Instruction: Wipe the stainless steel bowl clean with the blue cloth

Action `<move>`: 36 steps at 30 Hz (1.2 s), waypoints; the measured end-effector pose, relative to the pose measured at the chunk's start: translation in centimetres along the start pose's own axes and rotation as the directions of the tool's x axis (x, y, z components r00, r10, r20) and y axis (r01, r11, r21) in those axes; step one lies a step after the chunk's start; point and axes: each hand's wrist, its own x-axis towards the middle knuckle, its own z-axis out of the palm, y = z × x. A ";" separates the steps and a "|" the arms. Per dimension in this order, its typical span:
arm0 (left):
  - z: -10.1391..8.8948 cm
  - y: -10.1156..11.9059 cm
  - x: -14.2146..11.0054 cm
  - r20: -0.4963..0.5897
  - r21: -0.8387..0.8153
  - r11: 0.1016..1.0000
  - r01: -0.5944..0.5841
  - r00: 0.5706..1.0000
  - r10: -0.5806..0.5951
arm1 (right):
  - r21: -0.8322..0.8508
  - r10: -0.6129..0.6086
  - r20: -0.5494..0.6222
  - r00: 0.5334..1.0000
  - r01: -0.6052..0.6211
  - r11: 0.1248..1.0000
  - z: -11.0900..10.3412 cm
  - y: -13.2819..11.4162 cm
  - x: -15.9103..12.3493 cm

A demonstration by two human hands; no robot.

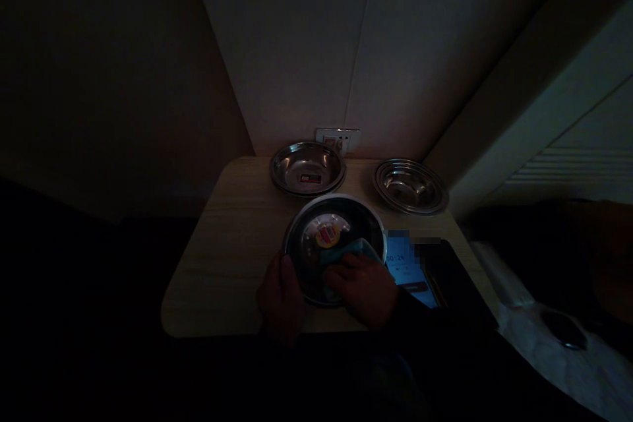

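A steel bowl [311, 227] with a round yellow and red sticker [327, 235] inside is tilted toward me at the near edge of a small wooden table [232, 244]. My left hand [279, 293] grips the bowl's near left rim, thumb over the edge. My right hand [363, 287] is closed on a light blue cloth [357, 248] pressed inside the bowl. The room is very dark.
Two more steel bowls stand at the back: one [307, 168] with a label inside, another [410, 186] to the right. A lit phone screen [403, 264] lies right of my hand. A wall socket [338, 140] sits behind. White material [544, 336] lies lower right.
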 end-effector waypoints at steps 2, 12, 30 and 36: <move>0.1 0.0 0.1 -0.007 -0.004 1.000 0.001 1.000 -0.001 | -0.003 -0.005 0.029 1.000 0.005 1.000 -0.2 0.3 -0.3; 0.0 0.1 0.0 -0.006 0.011 1.000 -0.009 1.000 0.009 | 0.042 -0.031 -0.192 0.981 0.040 0.998 0.1 -0.1 2.4; 0.0 -0.1 -0.1 -0.009 0.007 0.999 -0.043 0.999 0.043 | 0.002 -0.035 -0.223 0.974 0.036 0.999 0.5 -0.4 2.0; 0.0 0.0 0.0 -0.002 0.012 0.999 0.050 0.999 -0.050 | -0.037 -0.069 -0.043 0.997 0.068 0.997 0.1 -0.4 0.9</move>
